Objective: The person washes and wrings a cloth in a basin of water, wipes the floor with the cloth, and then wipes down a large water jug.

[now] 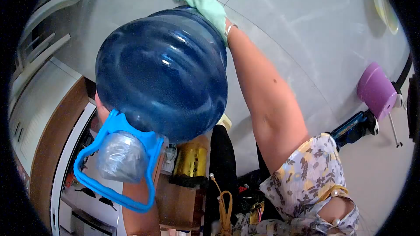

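A large blue translucent water bottle (pixel 162 74) hangs tilted in front of me, its neck toward the lower left. A blue plastic handle (pixel 116 166) is fitted round the neck, and clear wrap covers the cap (pixel 122 157). My right hand (pixel 205 8), in a pale green glove, grips the far end of the bottle. My left hand (pixel 102 108) is mostly hidden behind the bottle near its neck; only a little of it shows, pressed to the bottle's side.
A purple bin (pixel 377 91) lies at the right on the grey floor (pixel 284 22). White chair slats (pixel 52 6) stand at upper left. Below them is a wood-edged cabinet (pixel 57 126). A yellow package (pixel 191 159) sits on a wooden surface (pixel 175 201) below the bottle.
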Tool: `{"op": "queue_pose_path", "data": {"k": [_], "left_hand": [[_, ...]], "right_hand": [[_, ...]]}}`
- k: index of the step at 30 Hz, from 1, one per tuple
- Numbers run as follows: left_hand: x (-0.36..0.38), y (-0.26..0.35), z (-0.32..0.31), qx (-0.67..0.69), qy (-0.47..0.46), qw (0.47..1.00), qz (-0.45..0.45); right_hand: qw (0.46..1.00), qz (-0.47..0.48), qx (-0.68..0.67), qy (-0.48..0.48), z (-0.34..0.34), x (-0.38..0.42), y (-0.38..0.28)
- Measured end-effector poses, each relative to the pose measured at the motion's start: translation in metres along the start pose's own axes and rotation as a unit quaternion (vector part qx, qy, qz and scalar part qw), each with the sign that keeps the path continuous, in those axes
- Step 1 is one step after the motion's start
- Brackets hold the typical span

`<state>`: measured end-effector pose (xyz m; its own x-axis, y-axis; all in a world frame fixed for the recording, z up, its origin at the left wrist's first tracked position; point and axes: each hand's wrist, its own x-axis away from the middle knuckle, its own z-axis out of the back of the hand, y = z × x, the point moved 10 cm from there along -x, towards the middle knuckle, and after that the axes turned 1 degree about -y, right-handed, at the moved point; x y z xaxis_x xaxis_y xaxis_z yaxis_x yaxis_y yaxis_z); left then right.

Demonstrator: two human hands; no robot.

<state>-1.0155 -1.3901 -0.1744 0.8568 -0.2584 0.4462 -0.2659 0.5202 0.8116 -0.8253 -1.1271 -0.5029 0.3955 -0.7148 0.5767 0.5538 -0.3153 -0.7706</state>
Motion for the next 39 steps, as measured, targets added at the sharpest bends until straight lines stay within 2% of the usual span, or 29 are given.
{"op": "queue_pose_path", "data": {"k": [3,5,9,13,15,16,19,20,21,22,23,25,26,27,28,29,30,31,33,34,37,39], "left_hand": [[0.0,0.003,-0.002,0.003,0.0,1.0,-0.002],[-0.001,0.006,-0.003,0.005,0.0,1.0,-0.005],[0.006,0.008,-0.004,0.012,0.001,1.0,-0.003],[0.019,0.003,-0.005,0.027,0.001,1.0,0.011],[0.025,-0.001,-0.002,0.034,0.003,0.999,0.018],[0.026,-0.003,-0.001,0.038,0.003,0.999,0.022],[0.026,-0.015,0.003,0.047,-0.004,0.998,0.038],[0.025,-0.017,0.006,0.052,-0.01,0.998,0.04],[0.031,-0.012,0.013,0.057,-0.012,0.998,0.038],[0.043,0.007,-0.005,0.167,-0.158,0.973,-0.001],[0.044,0.008,-0.005,0.164,-0.109,0.981,0.008],[0.047,0.009,-0.003,0.156,-0.009,0.987,0.026],[0.048,0.012,-0.008,0.214,-0.071,0.974,-0.007],[0.048,0.007,-0.006,0.189,-0.067,0.98,-0.011],[0.047,0.005,-0.005,0.172,-0.064,0.983,-0.017],[0.048,0.003,-0.003,0.153,-0.062,0.986,-0.021],[0.048,0.001,0.0,0.142,-0.061,0.988,-0.023],[0.047,0.0,0.0,0.135,-0.062,0.989,-0.023],[0.043,-0.004,0.001,0.129,-0.065,0.989,-0.023],[0.043,-0.005,0.0,0.127,-0.067,0.989,-0.027],[0.042,-0.009,0.003,0.136,-0.062,0.988,-0.022],[0.043,-0.005,0.003,0.189,-0.034,0.981,0.008]], "right_hand": [[0.99,-0.024,-0.139,0.0,0.004,0.023,-0.002],[0.964,-0.053,-0.262,-0.007,0.003,0.053,-0.016],[0.854,-0.116,-0.504,-0.052,0.0,0.147,-0.074],[0.735,-0.137,-0.657,-0.1,0.004,0.23,-0.154],[0.7,-0.143,-0.692,-0.101,0.015,0.263,-0.193],[0.701,-0.163,-0.69,-0.073,0.018,0.278,-0.204],[0.72,-0.254,-0.643,0.061,0.003,0.315,-0.181],[0.85,-0.194,-0.482,0.084,-0.002,0.322,-0.141],[0.94,-0.127,-0.299,0.106,0.002,0.326,-0.126],[0.969,-0.088,-0.201,0.113,-0.005,0.33,-0.109],[0.986,-0.051,-0.099,0.128,-0.005,0.33,-0.109],[0.93,-0.061,-0.311,0.187,0.006,0.308,-0.116],[0.91,-0.063,-0.358,0.2,0.01,0.308,-0.122],[0.887,-0.065,-0.405,0.213,0.016,0.308,-0.131],[0.959,0.01,-0.131,0.251,0.039,0.309,-0.169],[0.947,0.082,0.155,0.268,0.042,0.312,-0.204],[0.948,0.078,0.053,0.304,0.046,0.316,-0.195],[0.947,0.079,0.058,0.307,0.042,0.321,-0.186],[0.924,0.161,0.162,0.307,0.031,0.334,-0.195],[0.927,0.133,0.207,0.283,0.025,0.339,-0.192],[0.913,0.143,0.221,0.312,0.016,0.346,-0.187],[0.918,0.122,0.241,0.292,0.007,0.341,-0.167]]}}
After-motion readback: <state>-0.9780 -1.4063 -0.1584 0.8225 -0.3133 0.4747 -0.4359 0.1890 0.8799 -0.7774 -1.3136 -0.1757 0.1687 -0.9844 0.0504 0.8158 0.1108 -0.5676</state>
